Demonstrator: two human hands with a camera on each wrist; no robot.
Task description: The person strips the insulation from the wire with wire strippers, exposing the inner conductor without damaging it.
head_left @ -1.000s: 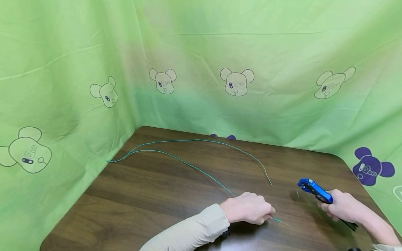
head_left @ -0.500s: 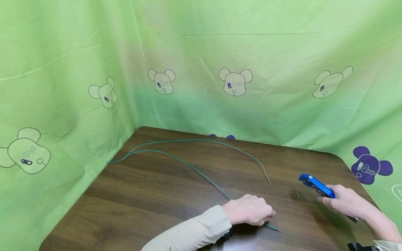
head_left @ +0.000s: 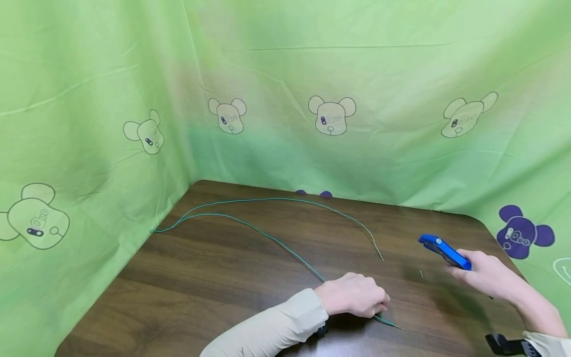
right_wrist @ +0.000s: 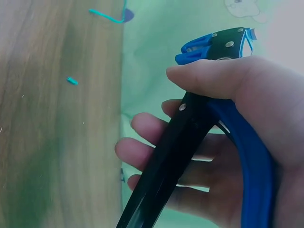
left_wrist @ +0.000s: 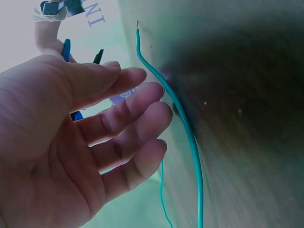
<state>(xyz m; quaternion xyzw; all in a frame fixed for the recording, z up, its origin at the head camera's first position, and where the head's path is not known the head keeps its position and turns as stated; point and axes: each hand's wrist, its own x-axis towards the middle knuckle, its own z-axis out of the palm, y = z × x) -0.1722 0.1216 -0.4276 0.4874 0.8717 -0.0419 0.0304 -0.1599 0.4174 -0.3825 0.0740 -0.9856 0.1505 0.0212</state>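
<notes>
A long green wire (head_left: 294, 255) lies looped across the wooden table, one bare tip near the front and the other end further back. My left hand (head_left: 352, 295) is over the near end, its fingers loosely bent. In the left wrist view the wire (left_wrist: 190, 137) runs past the fingertips, outside the grasp, its stripped copper tip at the top. My right hand (head_left: 486, 275) holds a blue and black wire stripper (head_left: 446, 253) raised above the table. The right wrist view shows the thumb over its blue handle (right_wrist: 259, 156) and fingers around the black one.
A short green snippet (right_wrist: 72, 80) of wire lies on the table (head_left: 187, 292) below the stripper. Green cloth (head_left: 267, 64) printed with bear heads hangs behind the table and along its sides.
The left fingers have let go of the wire, whose near tip has dropped slightly toward the front. The right hand has lifted the stripper a little, up and to the left.
</notes>
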